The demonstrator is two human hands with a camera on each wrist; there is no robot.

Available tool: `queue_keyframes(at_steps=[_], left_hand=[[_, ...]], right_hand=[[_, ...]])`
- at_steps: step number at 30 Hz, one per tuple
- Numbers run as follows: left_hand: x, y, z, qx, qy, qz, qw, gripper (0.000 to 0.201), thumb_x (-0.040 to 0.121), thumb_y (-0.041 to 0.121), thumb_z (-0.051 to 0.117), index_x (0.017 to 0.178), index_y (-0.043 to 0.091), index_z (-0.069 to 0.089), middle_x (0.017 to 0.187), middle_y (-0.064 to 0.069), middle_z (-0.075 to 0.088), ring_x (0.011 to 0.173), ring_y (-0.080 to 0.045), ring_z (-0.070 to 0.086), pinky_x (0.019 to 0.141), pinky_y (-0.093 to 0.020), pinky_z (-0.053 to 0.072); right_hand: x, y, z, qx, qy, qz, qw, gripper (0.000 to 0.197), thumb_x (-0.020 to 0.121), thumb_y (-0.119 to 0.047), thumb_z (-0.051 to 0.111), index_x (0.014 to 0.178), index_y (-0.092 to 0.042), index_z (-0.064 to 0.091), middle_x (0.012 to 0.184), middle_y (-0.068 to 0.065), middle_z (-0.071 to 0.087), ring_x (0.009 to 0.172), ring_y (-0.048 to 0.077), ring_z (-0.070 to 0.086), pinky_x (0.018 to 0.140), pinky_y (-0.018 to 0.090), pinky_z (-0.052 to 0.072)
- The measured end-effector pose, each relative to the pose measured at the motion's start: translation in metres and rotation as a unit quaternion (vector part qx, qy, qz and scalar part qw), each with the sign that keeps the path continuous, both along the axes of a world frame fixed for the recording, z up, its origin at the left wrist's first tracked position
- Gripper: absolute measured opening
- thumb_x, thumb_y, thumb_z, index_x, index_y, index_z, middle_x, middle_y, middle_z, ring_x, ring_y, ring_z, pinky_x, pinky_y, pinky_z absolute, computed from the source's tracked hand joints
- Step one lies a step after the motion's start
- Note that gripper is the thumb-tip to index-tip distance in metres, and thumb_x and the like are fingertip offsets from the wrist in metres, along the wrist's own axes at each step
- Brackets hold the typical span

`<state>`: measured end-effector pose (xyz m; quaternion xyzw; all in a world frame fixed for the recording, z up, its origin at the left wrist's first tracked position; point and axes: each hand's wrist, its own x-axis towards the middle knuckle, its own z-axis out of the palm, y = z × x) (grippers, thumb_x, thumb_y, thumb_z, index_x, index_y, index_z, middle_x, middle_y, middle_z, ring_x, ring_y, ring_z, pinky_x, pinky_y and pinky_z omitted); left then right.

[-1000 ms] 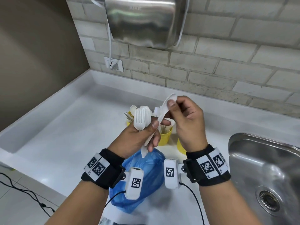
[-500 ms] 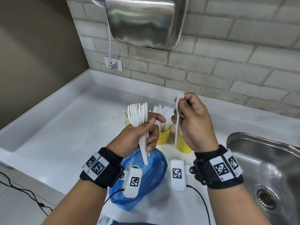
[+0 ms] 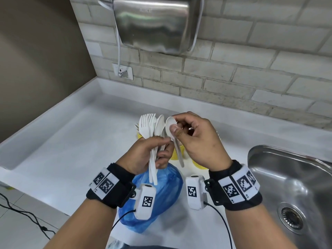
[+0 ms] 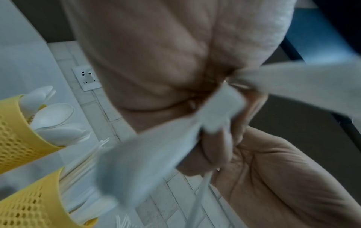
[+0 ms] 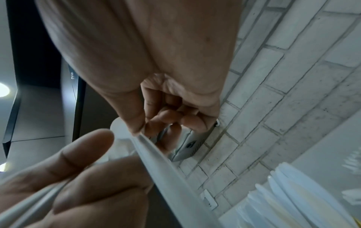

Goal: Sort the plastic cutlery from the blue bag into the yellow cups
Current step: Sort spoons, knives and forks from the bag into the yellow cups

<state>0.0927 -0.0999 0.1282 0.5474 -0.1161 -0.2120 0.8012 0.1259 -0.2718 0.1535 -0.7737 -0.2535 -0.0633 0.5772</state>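
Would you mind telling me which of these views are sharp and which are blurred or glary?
Head view: sharp, with glare on the steel hand dryer and sink. Left wrist view: the cutlery handles near the lens are badly blurred. Right wrist view: dim, the spoon handle soft, a bright lamp at the left edge.

faint "AIKE" on hand dryer (image 3: 154, 22)

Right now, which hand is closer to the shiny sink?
The right hand. It pinches a spoon just left of the sink. The left hand, gripping a bunch of cutlery, is farther left, above the blue bag.
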Motion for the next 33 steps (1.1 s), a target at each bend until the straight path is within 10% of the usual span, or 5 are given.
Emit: queue_keyframes(at_steps=[6, 11, 26, 30, 33], left_hand=[[-0.002, -0.003, 0.001, 0.016, 0.013, 0.054, 0.998, 0.038, 0.065, 0.016, 0.058, 0.070, 0.010, 0.022, 0.058, -0.001, 0.025, 0.049, -0.015, 0.016, 0.051, -0.030, 0.015], [-0.003, -0.002, 0.003, 0.027, -0.012, 0.045, 0.999, 0.030, 0.064, 0.007, 0.053, 0.081, -0.013, 0.037, 0.060, -0.007, 0.023, 0.049, -0.018, 0.016, 0.051, -0.033, 0.016], [-0.004, -0.003, -0.003, 0.049, 0.028, 0.020, 0.998, 0.008, 0.066, -0.004, 0.044, 0.070, -0.010, 0.042, 0.056, -0.010, 0.034, 0.043, -0.020, 0.035, 0.055, -0.034, 0.031], [-0.002, 0.001, -0.009, 0.043, 0.036, 0.016, 0.998, 0.036, 0.084, 0.003, 0.046, 0.118, 0.009, 0.056, 0.066, -0.017, 0.044, 0.051, -0.028, 0.050, 0.060, -0.036, 0.044], [-0.003, 0.002, -0.011, 0.080, 0.035, 0.036, 0.995, 0.032, 0.103, 0.022, 0.050, 0.133, 0.014, 0.051, 0.073, -0.018, 0.054, 0.052, -0.029, 0.057, 0.058, -0.035, 0.051]], right_hand=[[-0.005, 0.007, -0.009, -0.015, 0.001, -0.032, 0.999, 0.021, 0.092, -0.020, 0.067, 0.111, -0.026, 0.073, 0.082, -0.014, 0.059, 0.071, 0.003, 0.058, 0.071, 0.021, 0.043], [-0.006, 0.010, -0.010, 0.010, 0.019, 0.000, 1.000, 0.013, 0.096, -0.010, 0.067, 0.104, -0.017, 0.075, 0.083, -0.013, 0.054, 0.076, 0.001, 0.057, 0.077, 0.016, 0.041], [-0.009, 0.015, -0.017, 0.000, 0.040, -0.013, 0.999, 0.014, 0.100, -0.022, 0.059, 0.096, -0.013, 0.068, 0.094, 0.002, 0.057, 0.080, 0.004, 0.054, 0.080, 0.022, 0.044], [-0.003, 0.019, -0.019, 0.110, 0.121, -0.087, 0.983, 0.026, 0.102, -0.034, 0.048, 0.105, -0.012, 0.062, 0.104, 0.014, 0.070, 0.097, 0.032, 0.068, 0.093, 0.055, 0.053], [-0.003, 0.016, -0.010, 0.276, 0.199, -0.098, 0.935, 0.022, 0.111, -0.019, 0.036, 0.114, -0.004, 0.052, 0.105, 0.015, 0.074, 0.089, 0.035, 0.073, 0.078, 0.048, 0.061]])
